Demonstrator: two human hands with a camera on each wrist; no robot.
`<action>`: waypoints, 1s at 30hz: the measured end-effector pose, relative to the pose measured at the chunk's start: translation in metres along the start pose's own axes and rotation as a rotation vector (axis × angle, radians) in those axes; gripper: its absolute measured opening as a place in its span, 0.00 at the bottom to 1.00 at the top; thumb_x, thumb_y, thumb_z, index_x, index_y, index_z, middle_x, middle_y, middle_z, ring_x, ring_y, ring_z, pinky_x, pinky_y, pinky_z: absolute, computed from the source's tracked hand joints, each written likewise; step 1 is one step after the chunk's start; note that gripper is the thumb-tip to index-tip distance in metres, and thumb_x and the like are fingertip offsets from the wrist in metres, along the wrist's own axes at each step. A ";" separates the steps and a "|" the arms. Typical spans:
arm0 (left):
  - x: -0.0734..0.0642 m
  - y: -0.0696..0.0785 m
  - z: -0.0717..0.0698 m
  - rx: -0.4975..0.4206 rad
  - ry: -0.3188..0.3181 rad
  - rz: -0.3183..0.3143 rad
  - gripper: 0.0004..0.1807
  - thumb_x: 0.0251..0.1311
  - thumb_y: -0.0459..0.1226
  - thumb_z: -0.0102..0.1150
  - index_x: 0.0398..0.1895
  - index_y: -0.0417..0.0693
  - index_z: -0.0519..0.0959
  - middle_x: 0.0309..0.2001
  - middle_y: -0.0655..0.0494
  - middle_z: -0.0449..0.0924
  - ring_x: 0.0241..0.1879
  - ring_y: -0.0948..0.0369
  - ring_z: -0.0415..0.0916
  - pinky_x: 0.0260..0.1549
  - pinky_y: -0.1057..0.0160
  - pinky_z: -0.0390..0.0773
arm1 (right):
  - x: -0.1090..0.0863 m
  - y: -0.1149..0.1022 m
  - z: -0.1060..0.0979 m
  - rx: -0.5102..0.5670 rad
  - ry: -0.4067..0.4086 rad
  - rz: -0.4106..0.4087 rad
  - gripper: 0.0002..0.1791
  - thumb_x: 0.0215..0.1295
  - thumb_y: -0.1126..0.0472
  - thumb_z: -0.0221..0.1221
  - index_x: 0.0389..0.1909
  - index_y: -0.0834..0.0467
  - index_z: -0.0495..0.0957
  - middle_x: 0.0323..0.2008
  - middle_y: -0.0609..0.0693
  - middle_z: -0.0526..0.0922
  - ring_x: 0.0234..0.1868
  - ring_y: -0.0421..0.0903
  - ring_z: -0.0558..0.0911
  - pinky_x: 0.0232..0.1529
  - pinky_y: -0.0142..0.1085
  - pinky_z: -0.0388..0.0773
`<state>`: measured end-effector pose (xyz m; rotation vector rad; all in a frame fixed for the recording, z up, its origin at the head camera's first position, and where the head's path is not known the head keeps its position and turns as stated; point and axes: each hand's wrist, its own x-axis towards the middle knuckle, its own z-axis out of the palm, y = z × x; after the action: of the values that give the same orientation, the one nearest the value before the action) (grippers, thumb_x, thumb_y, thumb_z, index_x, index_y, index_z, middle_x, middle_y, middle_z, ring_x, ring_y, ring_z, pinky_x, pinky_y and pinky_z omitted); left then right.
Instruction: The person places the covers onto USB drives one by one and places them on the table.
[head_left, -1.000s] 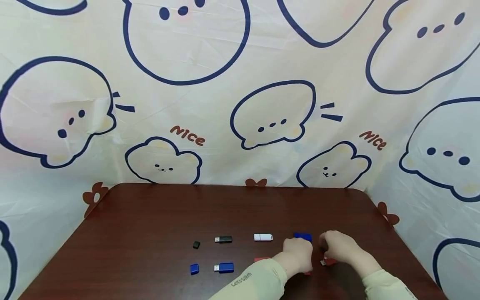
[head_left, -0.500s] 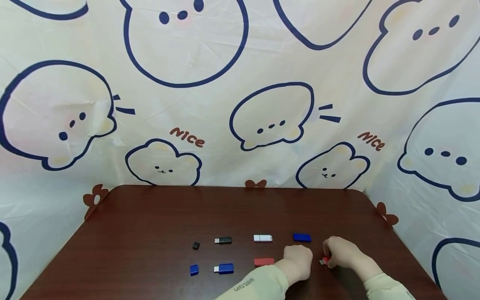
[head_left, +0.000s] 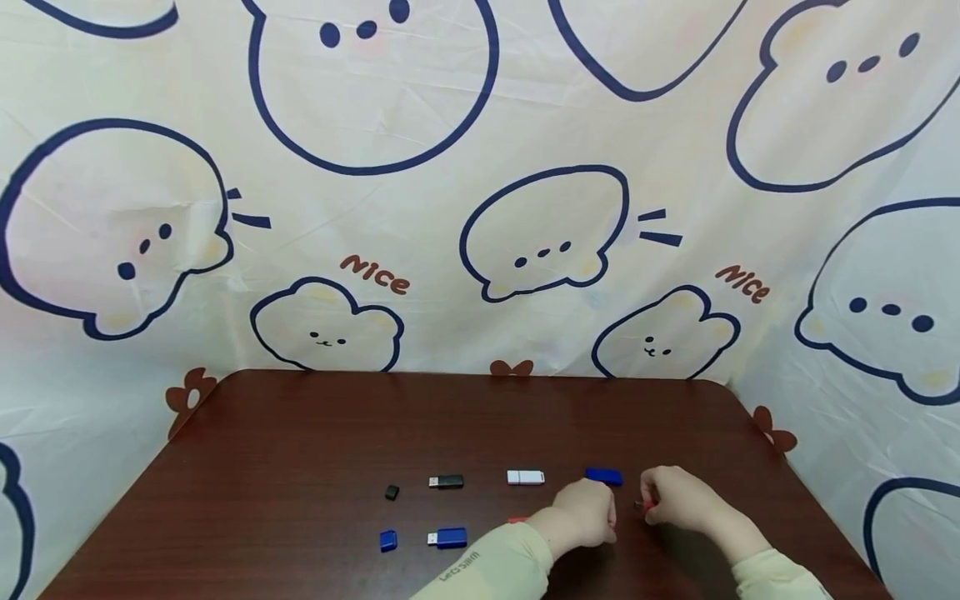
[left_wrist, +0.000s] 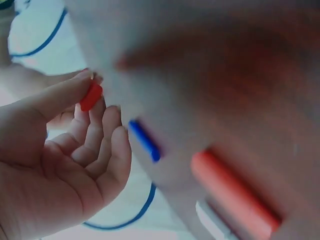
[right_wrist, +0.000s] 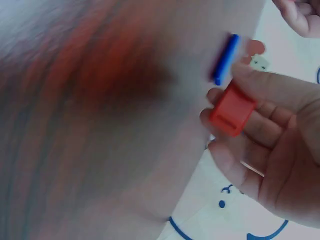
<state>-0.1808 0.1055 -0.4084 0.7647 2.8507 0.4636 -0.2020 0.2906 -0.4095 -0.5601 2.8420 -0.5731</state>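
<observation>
Between thumb and fingertips, my left hand (head_left: 585, 510) pinches a small red cap (left_wrist: 91, 96). My right hand (head_left: 678, 496) pinches a red USB flash drive (right_wrist: 233, 110), its metal plug pointing left toward the left hand in the head view. Cap and drive are apart, a short gap between the hands. Just behind the left hand lies a blue flash drive (head_left: 603, 477). Another red flash drive (left_wrist: 235, 192) lies on the table, mostly covered by the left wrist in the head view.
A white flash drive (head_left: 525, 477) lies at the middle of the brown table (head_left: 300, 433). Farther left are an uncapped black drive (head_left: 450, 481) with its black cap (head_left: 392, 492), and an uncapped blue drive (head_left: 452, 537) with its blue cap (head_left: 387, 540). A patterned curtain (head_left: 420, 217) surrounds the table.
The right hand has taken hold of the red flash drive and raised it slightly. My left hand has come up from the table with the red cap and shifted a little left.
</observation>
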 end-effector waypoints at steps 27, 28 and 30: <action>-0.050 -0.085 -0.052 -0.688 0.020 -0.055 0.09 0.59 0.38 0.59 0.37 0.41 0.81 0.27 0.54 0.79 0.28 0.60 0.75 0.25 0.67 0.70 | 0.012 -0.076 0.007 0.823 0.031 0.022 0.18 0.66 0.57 0.55 0.44 0.70 0.70 0.24 0.47 0.70 0.23 0.38 0.71 0.23 0.31 0.75; -0.051 -0.086 -0.051 -0.706 0.032 -0.064 0.09 0.58 0.37 0.61 0.37 0.41 0.80 0.26 0.55 0.79 0.28 0.58 0.76 0.25 0.66 0.70 | 0.012 -0.077 0.008 0.832 0.043 0.030 0.18 0.65 0.57 0.56 0.44 0.70 0.69 0.24 0.47 0.71 0.23 0.39 0.71 0.24 0.31 0.75; -0.052 -0.088 -0.050 -0.741 0.063 -0.082 0.08 0.55 0.37 0.63 0.34 0.42 0.78 0.25 0.54 0.80 0.28 0.55 0.77 0.23 0.66 0.70 | 0.013 -0.080 0.009 0.859 0.063 0.049 0.18 0.64 0.58 0.57 0.43 0.71 0.70 0.24 0.47 0.72 0.24 0.39 0.72 0.24 0.31 0.75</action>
<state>-0.1883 -0.0063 -0.3868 0.4819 2.4318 1.4245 -0.1854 0.2148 -0.3863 -0.3000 2.3048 -1.6699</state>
